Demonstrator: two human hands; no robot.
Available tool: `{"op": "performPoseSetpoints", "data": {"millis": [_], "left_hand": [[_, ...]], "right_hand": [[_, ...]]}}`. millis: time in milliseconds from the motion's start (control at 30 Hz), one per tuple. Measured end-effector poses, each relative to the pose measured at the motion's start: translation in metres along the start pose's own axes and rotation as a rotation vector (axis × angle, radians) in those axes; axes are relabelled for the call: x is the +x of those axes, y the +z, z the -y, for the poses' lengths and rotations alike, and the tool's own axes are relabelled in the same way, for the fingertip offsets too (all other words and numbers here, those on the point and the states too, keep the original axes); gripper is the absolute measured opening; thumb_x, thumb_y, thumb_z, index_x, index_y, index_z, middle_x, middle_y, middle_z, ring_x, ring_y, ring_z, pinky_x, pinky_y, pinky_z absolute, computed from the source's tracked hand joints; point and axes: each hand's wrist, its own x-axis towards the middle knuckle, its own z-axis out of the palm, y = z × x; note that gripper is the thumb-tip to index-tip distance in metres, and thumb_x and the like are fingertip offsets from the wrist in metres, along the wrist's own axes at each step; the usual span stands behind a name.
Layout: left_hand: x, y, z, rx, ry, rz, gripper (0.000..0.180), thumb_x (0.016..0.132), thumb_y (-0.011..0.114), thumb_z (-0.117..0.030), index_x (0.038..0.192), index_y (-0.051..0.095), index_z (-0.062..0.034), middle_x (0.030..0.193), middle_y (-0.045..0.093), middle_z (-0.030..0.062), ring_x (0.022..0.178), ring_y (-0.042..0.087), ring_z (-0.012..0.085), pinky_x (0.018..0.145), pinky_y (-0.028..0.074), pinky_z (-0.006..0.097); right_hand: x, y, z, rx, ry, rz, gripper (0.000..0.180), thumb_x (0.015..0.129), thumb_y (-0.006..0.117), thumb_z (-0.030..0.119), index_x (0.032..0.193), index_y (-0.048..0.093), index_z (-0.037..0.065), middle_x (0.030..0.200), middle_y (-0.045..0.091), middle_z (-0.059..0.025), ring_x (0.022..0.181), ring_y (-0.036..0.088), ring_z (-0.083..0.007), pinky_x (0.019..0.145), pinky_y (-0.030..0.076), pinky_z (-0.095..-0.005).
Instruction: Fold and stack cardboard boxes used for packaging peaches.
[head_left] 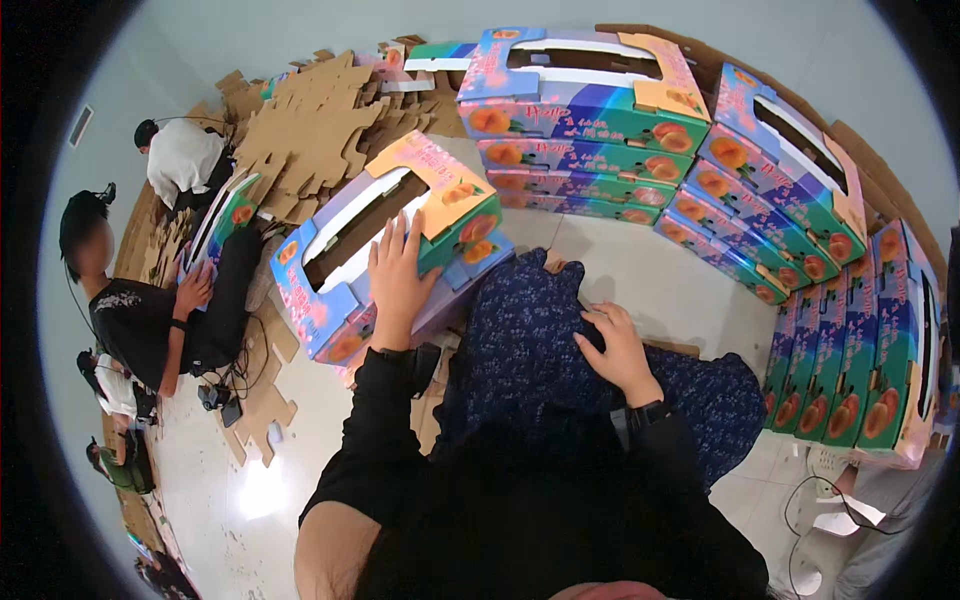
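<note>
My left hand (pixel 398 272) lies on the near rim of a fruit carton (pixel 465 192), its fingers stretched over the upper edge and not wrapped round anything. The carton is printed in blue, pink, orange and green with peach pictures. Its white-edged top has a long dark opening. Part of another printed carton shows beneath it. My right hand (pixel 618 350) rests on the dark blue patterned cloth (pixel 530 330) over my lap, fingers apart and holding nothing.
Matching cartons stand stacked ahead (pixel 580 125), at the front right (pixel 780 170) and at right (pixel 840 350). Flattened brown cardboard (pixel 310 125) is piled at the far left. A seated person (pixel 140 320) on the left touches another carton. Cables and a small dark device (pixel 213 396) lie on the floor.
</note>
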Motion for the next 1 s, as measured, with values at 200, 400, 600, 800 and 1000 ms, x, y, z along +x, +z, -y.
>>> {"op": "performPoseSetpoints", "data": {"millis": [200,400,600,800,1000], "left_hand": [[-0.012,-0.021,-0.007,-0.073,0.213,-0.152,0.073,0.074,0.072,-0.025,0.14,0.043,-0.0151,0.146,0.039,0.0131,0.135,0.035,0.034,0.109,0.026,0.05],[-0.11,0.004,-0.024,-0.527,0.121,-0.074,0.021,0.083,0.061,-0.014,0.101,0.057,-0.0035,0.094,0.059,0.0156,0.086,0.057,0.0332,0.075,0.043,0.042],[-0.158,0.06,-0.018,-0.729,-0.224,-0.038,0.03,0.088,0.058,-0.019,0.112,0.053,-0.0013,0.101,0.061,0.0183,0.094,0.058,0.0374,0.085,0.046,0.041],[-0.139,0.07,0.0,-0.793,-0.229,0.062,0.043,0.084,0.06,-0.008,0.123,0.046,0.0,0.112,0.062,0.0193,0.106,0.061,0.0336,0.09,0.047,0.038],[-0.128,0.08,0.0,-0.755,-0.266,0.057,0.043,0.083,0.061,-0.008,0.123,0.045,-0.0005,0.112,0.062,0.0196,0.108,0.061,0.0321,0.09,0.047,0.039]], "right_hand": [[-0.001,0.004,-0.008,-0.006,0.014,0.047,0.037,0.085,0.065,0.024,0.111,0.061,-0.001,0.113,0.057,-0.02,0.109,0.052,-0.0378,0.095,0.042,-0.0433],[-0.005,-0.002,-0.006,-0.026,0.047,0.073,0.035,0.086,0.064,0.026,0.108,0.062,-0.002,0.112,0.058,-0.0185,0.11,0.052,-0.0365,0.095,0.042,-0.0425],[-0.005,0.003,-0.005,-0.016,0.043,0.084,0.033,0.086,0.064,0.024,0.107,0.062,-0.002,0.111,0.059,-0.02,0.11,0.052,-0.0377,0.095,0.042,-0.0432],[-0.006,0.003,-0.007,-0.02,0.055,0.077,0.031,0.086,0.064,0.023,0.107,0.062,-0.001,0.11,0.059,-0.0195,0.11,0.052,-0.0372,0.094,0.042,-0.0431],[-0.012,0.007,-0.012,-0.031,0.06,0.112,0.03,0.087,0.063,0.023,0.105,0.062,-0.001,0.11,0.059,-0.019,0.109,0.053,-0.0364,0.094,0.043,-0.042]]}}
